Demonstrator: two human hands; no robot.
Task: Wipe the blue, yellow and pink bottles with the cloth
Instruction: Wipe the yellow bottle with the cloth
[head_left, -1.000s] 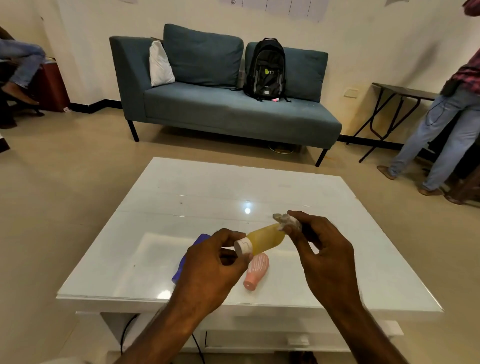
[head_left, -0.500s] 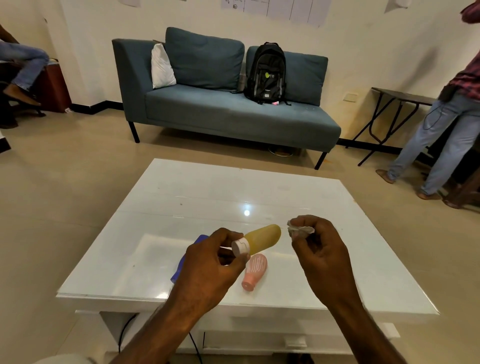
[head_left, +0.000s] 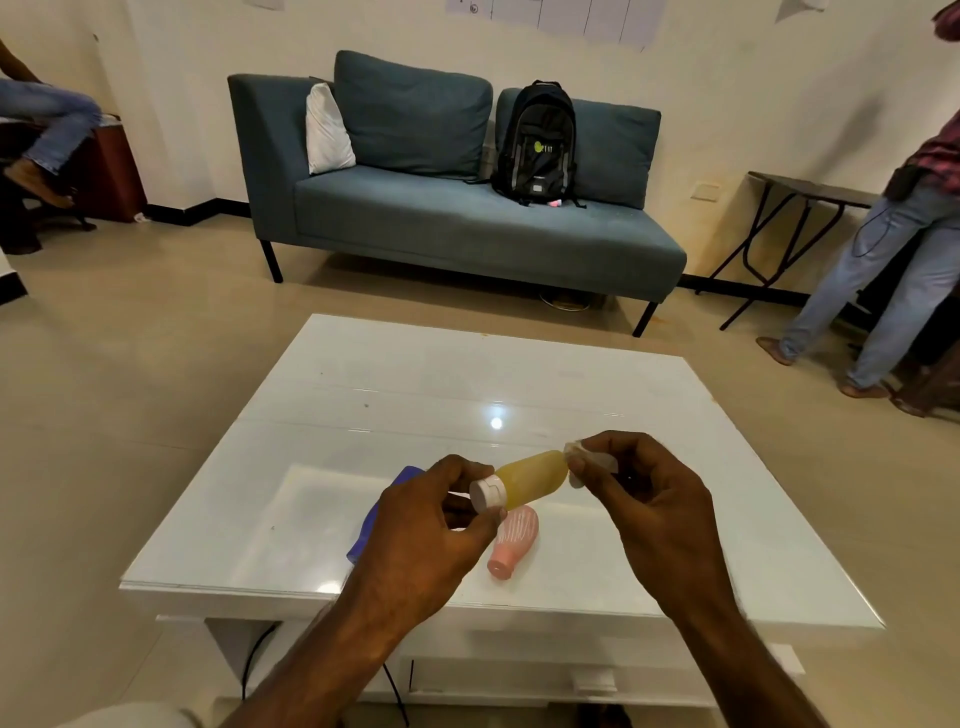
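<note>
Yellow bottle (head_left: 532, 478) is hanging sideways above the white surface (head_left: 467, 384), and we are pinching it at its white cap (head_left: 488, 493) with our left hand (head_left: 431, 525), thumb and fingers curled round it. Our right hand (head_left: 649, 499) is pinching one small crumpled cloth (head_left: 592, 460), which is touching the bottle's base. We are counting three bottles: this one, one pink bottle (head_left: 511, 540) lying on the surface just beneath, and one blue bottle (head_left: 361, 540) lying mostly hidden behind our left hand. We cannot tell what any bottle is holding.
</note>
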